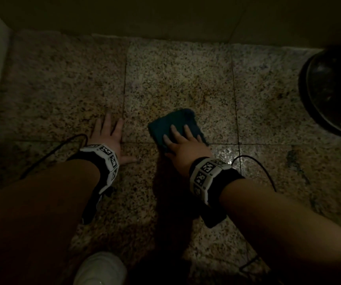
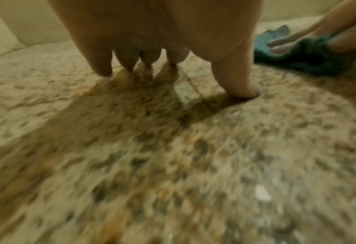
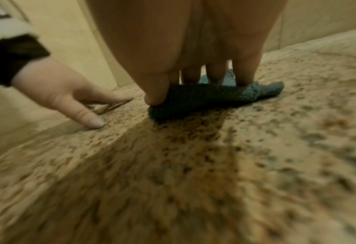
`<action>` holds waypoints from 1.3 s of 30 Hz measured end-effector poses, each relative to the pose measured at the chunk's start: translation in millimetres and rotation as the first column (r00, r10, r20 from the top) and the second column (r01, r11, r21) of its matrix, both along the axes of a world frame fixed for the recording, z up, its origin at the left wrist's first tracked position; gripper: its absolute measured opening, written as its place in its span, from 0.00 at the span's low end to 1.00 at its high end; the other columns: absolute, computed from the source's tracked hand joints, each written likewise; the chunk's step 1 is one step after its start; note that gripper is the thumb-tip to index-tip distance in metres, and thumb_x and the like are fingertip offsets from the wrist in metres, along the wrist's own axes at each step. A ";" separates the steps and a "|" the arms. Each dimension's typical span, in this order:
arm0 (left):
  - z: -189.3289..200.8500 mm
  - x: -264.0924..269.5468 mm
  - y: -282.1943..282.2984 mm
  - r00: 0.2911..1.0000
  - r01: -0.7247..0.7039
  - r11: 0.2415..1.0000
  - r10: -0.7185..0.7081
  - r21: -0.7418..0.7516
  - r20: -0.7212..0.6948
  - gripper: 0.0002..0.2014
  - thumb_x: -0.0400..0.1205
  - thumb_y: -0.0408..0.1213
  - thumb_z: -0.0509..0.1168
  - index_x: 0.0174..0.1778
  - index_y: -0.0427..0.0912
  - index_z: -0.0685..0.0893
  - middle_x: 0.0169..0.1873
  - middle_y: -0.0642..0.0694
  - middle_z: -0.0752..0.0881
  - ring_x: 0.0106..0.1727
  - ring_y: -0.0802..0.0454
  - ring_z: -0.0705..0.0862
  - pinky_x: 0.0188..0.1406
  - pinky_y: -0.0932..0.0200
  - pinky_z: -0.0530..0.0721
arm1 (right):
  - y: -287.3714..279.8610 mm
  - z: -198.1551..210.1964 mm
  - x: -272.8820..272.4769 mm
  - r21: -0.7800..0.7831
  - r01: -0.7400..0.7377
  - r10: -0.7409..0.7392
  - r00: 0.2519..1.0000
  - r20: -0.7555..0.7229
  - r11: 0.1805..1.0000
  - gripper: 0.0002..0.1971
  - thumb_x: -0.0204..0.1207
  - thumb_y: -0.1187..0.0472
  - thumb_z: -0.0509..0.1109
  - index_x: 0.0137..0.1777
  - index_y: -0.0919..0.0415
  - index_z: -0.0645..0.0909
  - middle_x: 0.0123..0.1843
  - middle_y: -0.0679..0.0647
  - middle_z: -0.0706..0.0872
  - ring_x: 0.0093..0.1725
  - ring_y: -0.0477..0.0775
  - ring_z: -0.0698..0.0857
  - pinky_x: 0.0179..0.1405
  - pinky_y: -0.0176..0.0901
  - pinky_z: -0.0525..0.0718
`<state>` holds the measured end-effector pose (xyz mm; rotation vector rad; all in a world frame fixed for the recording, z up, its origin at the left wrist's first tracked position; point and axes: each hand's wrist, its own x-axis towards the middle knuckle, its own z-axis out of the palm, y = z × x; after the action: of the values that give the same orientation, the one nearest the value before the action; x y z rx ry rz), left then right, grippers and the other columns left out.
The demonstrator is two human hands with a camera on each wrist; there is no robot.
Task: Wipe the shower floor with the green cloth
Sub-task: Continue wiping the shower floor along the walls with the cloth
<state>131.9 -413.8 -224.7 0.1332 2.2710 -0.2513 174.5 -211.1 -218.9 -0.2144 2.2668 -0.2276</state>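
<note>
My right hand (image 1: pixel 186 149) pressing green cloth (image 1: pixel 175 122) flat-fingered onto shower floor (image 1: pixel 175 79), frame centre, not clenching. My left hand (image 1: pixel 110 136) resting splayed on floor, left of cloth, grasping nothing.

Right hand (image 1: pixel 183 147) on cloth (image 1: pixel 175 124) on floor (image 1: pixel 175 79); left hand (image 1: pixel 109 136) beside.

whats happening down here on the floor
A person is wiping a speckled stone shower floor. Their right hand presses a folded green cloth flat against the tiles, with straight fingers on top of it. Their left hand is spread on the bare floor beside it, propping them up and apart from the cloth. A dark round bucket sits at the right edge.
</note>
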 end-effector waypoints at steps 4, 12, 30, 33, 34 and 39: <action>-5.7 -2.4 -0.1 1.000 -0.014 1.000 0.014 0.000 0.025 0.62 0.68 0.75 0.59 0.79 0.47 0.24 0.78 0.40 0.25 0.81 0.36 0.34 0.81 0.40 0.49 | -5.0 -3.0 -18.9 0.003 0.015 -0.015 1.000 -0.023 1.000 0.27 0.88 0.47 0.47 0.84 0.41 0.43 0.84 0.45 0.33 0.83 0.59 0.34 0.81 0.64 0.43; -7.1 -4.0 1.9 0.998 -0.010 0.999 0.013 -0.050 0.056 0.60 0.70 0.74 0.59 0.77 0.47 0.22 0.78 0.41 0.24 0.81 0.37 0.33 0.80 0.43 0.45 | -24.1 4.3 -107.3 -0.015 0.019 -0.019 1.000 -0.002 1.000 0.29 0.88 0.53 0.53 0.84 0.43 0.44 0.85 0.46 0.34 0.83 0.62 0.35 0.80 0.67 0.43; 9.3 -2.1 7.7 0.999 -0.034 0.998 0.035 0.045 -0.021 0.58 0.72 0.72 0.59 0.80 0.42 0.27 0.80 0.42 0.28 0.82 0.39 0.36 0.82 0.47 0.47 | -27.7 17.9 -50.5 -0.072 -0.108 0.111 0.993 0.042 0.991 0.25 0.88 0.46 0.45 0.84 0.46 0.50 0.85 0.48 0.38 0.84 0.57 0.39 0.82 0.61 0.46; 15.5 -0.9 20.6 0.991 0.025 0.992 -0.008 0.125 -0.135 0.52 0.77 0.70 0.53 0.81 0.43 0.29 0.81 0.42 0.30 0.82 0.41 0.35 0.81 0.48 0.44 | -2.4 23.2 -52.6 -0.110 0.122 -0.135 0.984 -0.119 0.986 0.27 0.87 0.47 0.48 0.84 0.51 0.52 0.86 0.52 0.42 0.84 0.56 0.43 0.82 0.54 0.50; 15.7 -2.4 28.0 0.987 0.063 0.987 -0.040 0.145 -0.155 0.49 0.79 0.68 0.51 0.81 0.43 0.29 0.81 0.43 0.31 0.82 0.42 0.35 0.81 0.48 0.43 | 9.3 22.6 -54.0 -0.069 0.168 -0.177 0.971 -0.162 0.983 0.28 0.87 0.47 0.48 0.84 0.52 0.50 0.86 0.53 0.42 0.84 0.57 0.42 0.82 0.53 0.49; 12.2 -7.5 76.1 0.987 0.158 0.966 -0.146 0.207 -0.071 0.39 0.84 0.62 0.44 0.81 0.49 0.30 0.81 0.48 0.30 0.82 0.44 0.35 0.80 0.47 0.42 | 63.3 -4.1 -39.6 0.095 0.248 -0.240 0.967 -0.088 0.964 0.29 0.87 0.46 0.46 0.84 0.48 0.40 0.85 0.49 0.34 0.84 0.59 0.37 0.82 0.57 0.48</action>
<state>124.4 -337.7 -212.4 0.4177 2.3417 -0.0920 134.9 -147.8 -223.0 0.1160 2.3713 -0.2305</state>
